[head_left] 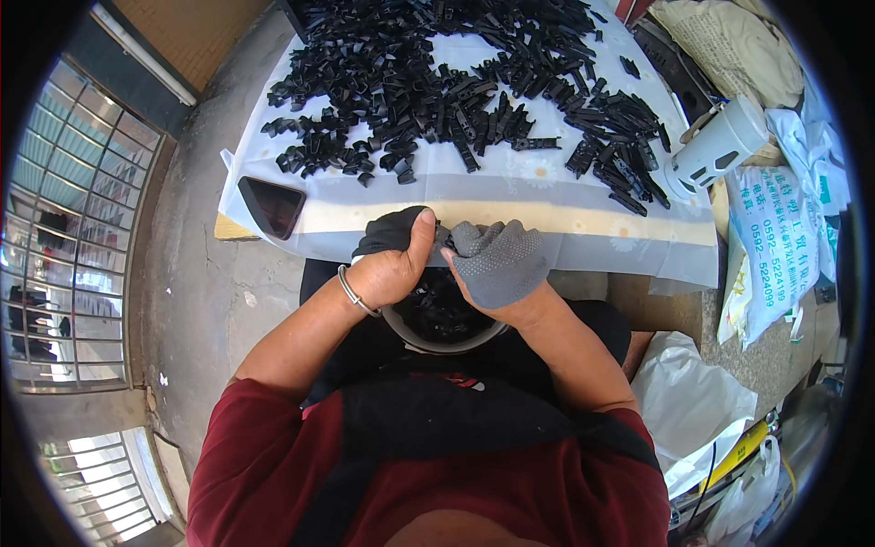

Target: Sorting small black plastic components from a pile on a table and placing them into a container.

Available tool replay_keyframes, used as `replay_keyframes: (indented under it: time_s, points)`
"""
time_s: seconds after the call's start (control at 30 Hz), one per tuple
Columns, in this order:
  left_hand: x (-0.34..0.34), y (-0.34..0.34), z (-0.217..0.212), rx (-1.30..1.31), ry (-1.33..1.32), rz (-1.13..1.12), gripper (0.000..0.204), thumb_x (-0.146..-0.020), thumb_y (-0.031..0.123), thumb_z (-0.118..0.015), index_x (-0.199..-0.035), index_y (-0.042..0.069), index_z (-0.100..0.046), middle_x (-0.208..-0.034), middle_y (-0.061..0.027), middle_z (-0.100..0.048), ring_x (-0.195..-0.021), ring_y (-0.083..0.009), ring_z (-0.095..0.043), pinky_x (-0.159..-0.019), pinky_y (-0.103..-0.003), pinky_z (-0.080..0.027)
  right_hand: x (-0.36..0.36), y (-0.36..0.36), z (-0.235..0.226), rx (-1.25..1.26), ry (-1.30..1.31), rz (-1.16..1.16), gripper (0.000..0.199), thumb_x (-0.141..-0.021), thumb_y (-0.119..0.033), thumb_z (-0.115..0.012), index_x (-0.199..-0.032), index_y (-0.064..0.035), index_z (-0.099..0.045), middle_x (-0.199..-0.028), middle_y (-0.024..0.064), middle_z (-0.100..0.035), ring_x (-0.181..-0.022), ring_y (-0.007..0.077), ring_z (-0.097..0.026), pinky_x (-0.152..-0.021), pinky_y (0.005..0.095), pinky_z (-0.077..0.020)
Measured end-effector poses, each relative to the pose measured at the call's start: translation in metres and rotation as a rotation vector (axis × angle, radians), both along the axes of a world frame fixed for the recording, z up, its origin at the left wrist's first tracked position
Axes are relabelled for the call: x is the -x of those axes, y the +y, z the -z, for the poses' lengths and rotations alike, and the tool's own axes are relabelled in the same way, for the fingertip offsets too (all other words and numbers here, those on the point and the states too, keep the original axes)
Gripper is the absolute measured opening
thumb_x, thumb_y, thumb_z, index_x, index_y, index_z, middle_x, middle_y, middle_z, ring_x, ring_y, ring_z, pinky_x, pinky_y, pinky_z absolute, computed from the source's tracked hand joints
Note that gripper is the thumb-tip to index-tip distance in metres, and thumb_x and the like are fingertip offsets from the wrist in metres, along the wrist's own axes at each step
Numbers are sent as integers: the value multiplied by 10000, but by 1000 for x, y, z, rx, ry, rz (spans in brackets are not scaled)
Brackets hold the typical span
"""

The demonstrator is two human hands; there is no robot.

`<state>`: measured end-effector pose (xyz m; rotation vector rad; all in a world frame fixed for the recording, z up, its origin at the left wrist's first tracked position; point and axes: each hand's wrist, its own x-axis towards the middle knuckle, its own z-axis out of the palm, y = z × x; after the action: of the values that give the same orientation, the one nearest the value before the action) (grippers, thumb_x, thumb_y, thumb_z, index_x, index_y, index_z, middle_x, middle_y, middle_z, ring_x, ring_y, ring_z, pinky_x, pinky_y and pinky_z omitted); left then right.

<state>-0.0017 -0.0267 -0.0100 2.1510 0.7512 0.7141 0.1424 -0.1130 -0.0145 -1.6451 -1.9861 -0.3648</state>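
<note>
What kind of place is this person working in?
Probably a small home or street-side piecework spot: a cloth-covered table heaped with small black plastic parts, a bare concrete floor, and printed sacks stacked alongside.

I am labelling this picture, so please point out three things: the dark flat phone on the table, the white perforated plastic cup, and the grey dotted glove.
dark flat phone (271, 205), head view, middle of its screen.
white perforated plastic cup (720, 146), head view, its side wall.
grey dotted glove (499, 264), head view, back of the right hand.

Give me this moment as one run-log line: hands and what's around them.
left hand: bare, pinching small black part | right hand: grey dotted glove, meeting left | bowl of black parts in lap | black parts pile on table | phone at table's left edge
</note>
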Motion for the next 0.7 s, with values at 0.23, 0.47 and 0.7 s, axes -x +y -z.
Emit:
replay_keyframes:
  time_s: [0.23,0.47,0.7]
  points:
    - [14,13,-19,184,127,120,433,-944,342,-336,-958,1,-602,-803,-147,-632,-785,-279,-597,-711,-333,-453,-6,0,-6,103,50,-84,204,-792,-261,-583,-862,-69,-588,-751,84,-583,-659,276,-531,-568,378,-396]
    - [19,19,-28,454,-43,39,475,-928,410,-377,-792,20,-613,-689,-25,-574,-626,-104,-496,-596,-251,-419,2,-4,-2,150,187,14,259,-802,-291,-580,-922,-62,-600,-818,97,-606,-722,301,-553,-621,389,-412]
    - [18,26,-32,360,50,288,437,-937,355,-381,-1026,-24,-578,-902,-136,-632,-823,-191,-563,-769,-294,-442,-4,-2,-10,142,111,5,264,-797,-301,-588,-925,-71,-608,-823,95,-611,-729,295,-556,-636,392,-413]
